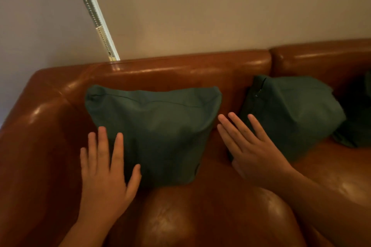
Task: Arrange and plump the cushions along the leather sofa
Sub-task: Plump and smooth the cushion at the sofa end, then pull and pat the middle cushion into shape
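Note:
A dark green cushion (pixel 160 130) stands upright against the backrest of the brown leather sofa (pixel 180 70), near its left arm. My left hand (pixel 106 172) is flat and open at the cushion's lower left edge, fingers spread, fingertips over the fabric. My right hand (pixel 249 146) is open just off the cushion's right side, palm facing it, not clearly touching. A second green cushion (pixel 291 114) leans against the backrest behind my right hand. A third green cushion (pixel 359 126) shows partly at the right edge.
The sofa's left armrest (pixel 34 126) curves round close to the first cushion. Shiny seat leather (pixel 210 216) bulges in front. A pale wall and a slanted white blind edge with a bead chain (pixel 94 14) rise behind the backrest.

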The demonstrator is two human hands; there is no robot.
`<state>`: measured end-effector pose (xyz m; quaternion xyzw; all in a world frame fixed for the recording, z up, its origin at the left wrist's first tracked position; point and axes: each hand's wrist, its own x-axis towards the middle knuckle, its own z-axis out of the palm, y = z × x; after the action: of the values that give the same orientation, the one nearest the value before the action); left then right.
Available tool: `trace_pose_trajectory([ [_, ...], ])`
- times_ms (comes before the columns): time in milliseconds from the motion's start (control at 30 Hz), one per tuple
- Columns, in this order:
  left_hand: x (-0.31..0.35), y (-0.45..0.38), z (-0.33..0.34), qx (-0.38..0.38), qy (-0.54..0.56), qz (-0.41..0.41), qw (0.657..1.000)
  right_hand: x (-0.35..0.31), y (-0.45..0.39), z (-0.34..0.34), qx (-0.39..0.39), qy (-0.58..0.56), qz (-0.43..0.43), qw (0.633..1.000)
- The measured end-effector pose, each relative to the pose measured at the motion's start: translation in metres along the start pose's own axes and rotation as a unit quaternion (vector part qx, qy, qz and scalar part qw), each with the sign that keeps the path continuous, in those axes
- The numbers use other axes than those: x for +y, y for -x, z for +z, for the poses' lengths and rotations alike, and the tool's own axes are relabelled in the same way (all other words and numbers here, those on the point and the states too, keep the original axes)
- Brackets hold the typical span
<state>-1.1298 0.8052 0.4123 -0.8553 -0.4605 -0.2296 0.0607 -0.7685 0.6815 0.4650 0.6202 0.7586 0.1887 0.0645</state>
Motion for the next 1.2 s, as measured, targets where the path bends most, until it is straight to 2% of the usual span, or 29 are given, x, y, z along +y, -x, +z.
trace_pose_trajectory([
  [167,0.084,-0.022,-0.023,-0.038,0.017,0.099,0.994,0.013,0.029,-0.019,-0.018,-0.023,-0.017,0.999],
  [367,0.192,-0.039,-0.036,-0.115,0.002,0.225,0.968,0.057,0.086,-0.025,-0.064,-0.047,-0.031,0.996],
  [600,0.34,-0.053,-0.025,-0.169,-0.027,0.235,0.957,0.141,0.177,-0.022,-0.07,-0.07,-0.036,0.994],
  [733,0.41,-0.067,-0.013,-0.184,-0.03,0.234,0.954,0.194,0.221,-0.012,-0.104,-0.053,-0.03,0.993],
  [900,0.444,-0.083,0.004,-0.186,-0.042,0.282,0.94,0.23,0.234,0.011,-0.145,-0.058,-0.006,0.988],
  [1033,0.445,-0.112,0.023,-0.173,-0.049,0.3,0.937,0.245,0.21,0.027,-0.125,-0.072,0.004,0.99],
  [1133,0.446,-0.147,0.039,-0.157,-0.041,0.271,0.949,0.255,0.177,0.036,-0.097,-0.117,0.049,0.987],
  [1200,0.445,-0.173,0.046,-0.137,-0.011,0.199,0.97,0.266,0.155,0.042,-0.057,-0.179,0.133,0.973],
])
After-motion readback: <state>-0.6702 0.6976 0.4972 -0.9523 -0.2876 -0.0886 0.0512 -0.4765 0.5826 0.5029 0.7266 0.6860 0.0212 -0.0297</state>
